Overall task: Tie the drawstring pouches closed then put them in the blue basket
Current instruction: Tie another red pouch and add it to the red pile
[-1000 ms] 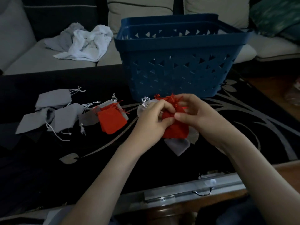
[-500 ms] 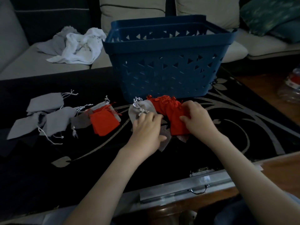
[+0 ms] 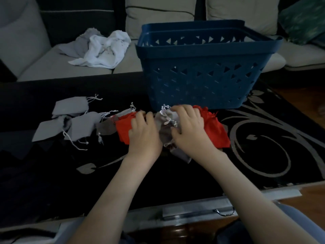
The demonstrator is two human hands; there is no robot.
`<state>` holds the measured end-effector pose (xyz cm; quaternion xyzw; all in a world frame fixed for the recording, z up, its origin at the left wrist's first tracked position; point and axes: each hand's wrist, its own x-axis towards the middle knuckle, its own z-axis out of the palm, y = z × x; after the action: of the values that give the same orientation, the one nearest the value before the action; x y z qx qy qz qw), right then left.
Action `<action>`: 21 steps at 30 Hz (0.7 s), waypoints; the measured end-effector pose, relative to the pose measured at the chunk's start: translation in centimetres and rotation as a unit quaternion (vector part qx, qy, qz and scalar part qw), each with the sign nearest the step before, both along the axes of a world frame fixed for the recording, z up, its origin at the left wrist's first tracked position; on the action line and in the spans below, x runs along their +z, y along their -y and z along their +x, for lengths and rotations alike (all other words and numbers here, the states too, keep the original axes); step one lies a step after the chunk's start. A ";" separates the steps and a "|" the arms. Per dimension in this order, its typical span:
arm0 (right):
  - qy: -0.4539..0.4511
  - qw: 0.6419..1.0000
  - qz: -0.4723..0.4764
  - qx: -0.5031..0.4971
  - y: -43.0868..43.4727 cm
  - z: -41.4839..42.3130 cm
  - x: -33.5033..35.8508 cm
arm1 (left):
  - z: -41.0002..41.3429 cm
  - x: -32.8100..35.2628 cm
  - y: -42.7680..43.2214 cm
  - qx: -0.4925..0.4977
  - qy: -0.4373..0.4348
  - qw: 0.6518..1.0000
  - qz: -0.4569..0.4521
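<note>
A dim living room is showing a pale grey sofa (image 3: 52, 67) along the back, with a crumpled white cloth (image 3: 103, 48) lying on its seat. In front, a low table under a black cloth with grey swirl patterns (image 3: 52, 182) is serving as the work surface.

At the left of it, several flat grey fabric pouches with loose white drawstrings (image 3: 70, 107) are lying scattered, their mouths slack. They are probably waiting there, within reach, as the untied supply.

Just right of them, the left hand (image 3: 144, 134) is resting palm down on a flat red fabric pouch (image 3: 123, 129), forearm reaching straight in from the near edge. Its fingers are bending down onto the cloth; whether they are pinching it or only pressing cannot be told.

Between the hands, a small grey pouch with silvery cords (image 3: 166, 118) is lying with its gathered mouth pointing away.

The right hand (image 3: 190, 132) is lying over it, wrist low, fingers spread wide and fairly straight, thumb at the pouch's near side. It is gripping nothing that shows, and seems to be sorting the pile. Its outer edge is covering a bunched red pouch with frilled top (image 3: 218, 129).

Directly behind the hands, the blue plastic basket with triangular cut-outs (image 3: 202, 81) is standing upright, close by so that finished pouches can drop straight in. What it holds is hidden.
</note>
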<state>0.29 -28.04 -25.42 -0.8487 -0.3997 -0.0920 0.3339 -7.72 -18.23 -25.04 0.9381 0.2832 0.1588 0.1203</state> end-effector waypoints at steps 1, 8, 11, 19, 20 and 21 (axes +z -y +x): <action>-0.011 1.000 -0.001 0.022 -0.9 -0.4 -0.3 | -0.4 -0.2 -0.6 0.023 -0.037 0.999 0.012; -0.117 0.986 -0.010 0.120 -5.8 -2.7 -1.3 | -3.1 -1.2 -4.1 0.022 -0.094 0.995 0.031; -0.176 0.980 0.004 0.098 -7.4 -3.1 -1.5 | -4.0 -0.9 -4.8 0.007 -0.055 0.997 0.053; -0.609 0.755 0.225 0.094 -6.4 -2.7 0.8 | -4.5 0.2 -4.2 -0.145 0.118 0.982 -0.002; -0.631 0.727 0.249 0.106 -6.0 -2.4 1.0 | -4.3 0.5 -4.0 -0.178 0.117 0.977 -0.016; -0.636 0.716 0.265 0.111 -5.6 -2.3 1.3 | -4.3 0.7 -3.7 -0.204 0.120 0.971 -0.033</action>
<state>-2.00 -22.41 -24.15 -0.5335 -0.1438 0.4054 0.7282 -11.97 -14.56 -24.39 0.9458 0.0742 0.2330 0.2139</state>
